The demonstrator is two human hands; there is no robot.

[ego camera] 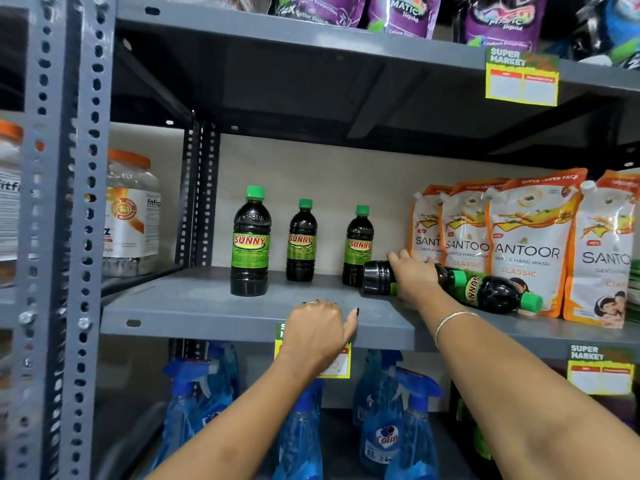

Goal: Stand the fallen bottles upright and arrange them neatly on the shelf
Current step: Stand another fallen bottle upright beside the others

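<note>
Three dark Sunny bottles with green caps stand upright on the grey shelf (194,306): a left bottle (250,242), a middle bottle (301,241) and a right bottle (358,245). Two more lie on their sides to the right. The nearer fallen bottle (377,277) points its base left, and my right hand (414,271) is closed over its body. The other fallen bottle (495,292) lies beyond it, cap to the right, against the pouches. My left hand (320,329) rests on the shelf's front edge and holds nothing.
Orange Santoor hand wash pouches (530,244) stand in a row at the right of the shelf. Blue spray bottles (384,434) fill the shelf below and purple detergent pouches (405,12) the one above. A perforated grey upright (83,202) and plastic jars (133,209) are at the left.
</note>
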